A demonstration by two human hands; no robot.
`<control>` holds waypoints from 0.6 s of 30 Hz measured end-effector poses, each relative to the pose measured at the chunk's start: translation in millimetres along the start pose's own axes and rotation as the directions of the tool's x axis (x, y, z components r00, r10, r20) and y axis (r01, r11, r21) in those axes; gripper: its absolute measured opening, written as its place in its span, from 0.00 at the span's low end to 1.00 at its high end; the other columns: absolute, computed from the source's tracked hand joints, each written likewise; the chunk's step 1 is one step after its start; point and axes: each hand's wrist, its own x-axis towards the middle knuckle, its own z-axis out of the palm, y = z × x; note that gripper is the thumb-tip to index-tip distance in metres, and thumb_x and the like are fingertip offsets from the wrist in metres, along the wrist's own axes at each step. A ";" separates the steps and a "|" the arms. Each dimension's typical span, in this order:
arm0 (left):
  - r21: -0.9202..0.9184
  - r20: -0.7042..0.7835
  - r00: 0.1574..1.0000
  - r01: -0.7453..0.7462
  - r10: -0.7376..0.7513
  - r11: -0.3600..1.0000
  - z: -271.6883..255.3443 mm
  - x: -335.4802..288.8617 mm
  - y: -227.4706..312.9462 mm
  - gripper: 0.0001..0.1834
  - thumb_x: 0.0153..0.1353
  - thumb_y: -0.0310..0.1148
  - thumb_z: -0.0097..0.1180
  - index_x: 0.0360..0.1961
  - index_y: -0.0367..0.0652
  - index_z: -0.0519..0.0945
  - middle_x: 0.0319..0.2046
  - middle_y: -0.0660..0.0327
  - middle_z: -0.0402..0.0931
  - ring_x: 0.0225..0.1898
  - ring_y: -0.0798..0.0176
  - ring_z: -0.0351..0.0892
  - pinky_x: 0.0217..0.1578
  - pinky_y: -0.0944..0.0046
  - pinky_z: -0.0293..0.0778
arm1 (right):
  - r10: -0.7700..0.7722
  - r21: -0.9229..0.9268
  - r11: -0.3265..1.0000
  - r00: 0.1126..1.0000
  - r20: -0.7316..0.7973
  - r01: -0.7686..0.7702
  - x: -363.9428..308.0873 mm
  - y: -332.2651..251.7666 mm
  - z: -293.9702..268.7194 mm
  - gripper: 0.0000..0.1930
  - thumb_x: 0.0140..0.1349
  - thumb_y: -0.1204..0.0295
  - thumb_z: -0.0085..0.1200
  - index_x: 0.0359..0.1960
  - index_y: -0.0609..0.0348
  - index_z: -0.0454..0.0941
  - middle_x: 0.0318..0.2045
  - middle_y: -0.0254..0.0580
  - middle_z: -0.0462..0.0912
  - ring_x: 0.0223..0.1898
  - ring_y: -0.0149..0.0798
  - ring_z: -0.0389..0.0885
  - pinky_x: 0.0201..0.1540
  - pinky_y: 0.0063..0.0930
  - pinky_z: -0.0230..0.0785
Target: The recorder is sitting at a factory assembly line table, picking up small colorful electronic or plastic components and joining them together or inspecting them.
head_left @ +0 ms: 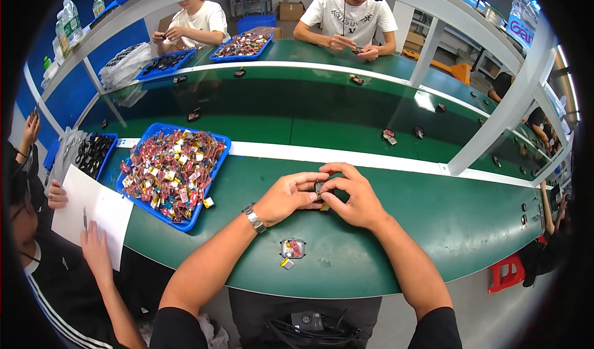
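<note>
Left hand (289, 199), right hand (352, 198): grip pinching small dark part (319, 187); blue tray (184, 226) edge left, green bench (445, 231) stretching right.

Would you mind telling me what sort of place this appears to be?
Probably a small-electronics assembly workshop: there is a long green workbench, a blue tray heaped with small parts, and a person at work on the far side.
</note>
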 end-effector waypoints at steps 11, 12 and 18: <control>-0.083 -0.045 0.998 0.046 -0.050 0.996 0.6 0.1 0.1 0.22 0.71 0.27 0.47 0.64 0.36 0.68 0.55 0.56 0.75 0.54 0.64 0.78 0.56 0.61 0.78 | -0.027 -0.025 0.999 0.999 -0.022 0.027 -2.5 -2.9 1.3 0.06 0.55 0.75 0.63 0.35 0.57 0.83 0.54 0.41 0.76 0.57 0.44 0.75 0.55 0.35 0.73; -0.078 -0.041 0.998 0.044 -0.048 0.996 -0.7 0.7 -0.9 0.22 0.71 0.27 0.47 0.64 0.36 0.68 0.55 0.56 0.75 0.54 0.64 0.78 0.56 0.61 0.78 | -0.023 -0.080 0.997 0.998 -0.058 0.019 -2.7 -3.7 2.4 0.06 0.55 0.75 0.63 0.35 0.57 0.83 0.54 0.41 0.77 0.57 0.43 0.75 0.54 0.35 0.74; -0.068 -0.090 0.995 0.045 -0.051 0.997 -2.9 -1.7 -1.8 0.21 0.73 0.29 0.44 0.64 0.36 0.68 0.54 0.57 0.74 0.54 0.64 0.77 0.56 0.61 0.77 | -0.063 -0.151 0.987 0.992 -0.107 0.047 -1.9 -11.5 11.4 0.08 0.53 0.78 0.65 0.35 0.57 0.84 0.52 0.41 0.78 0.54 0.44 0.76 0.51 0.35 0.75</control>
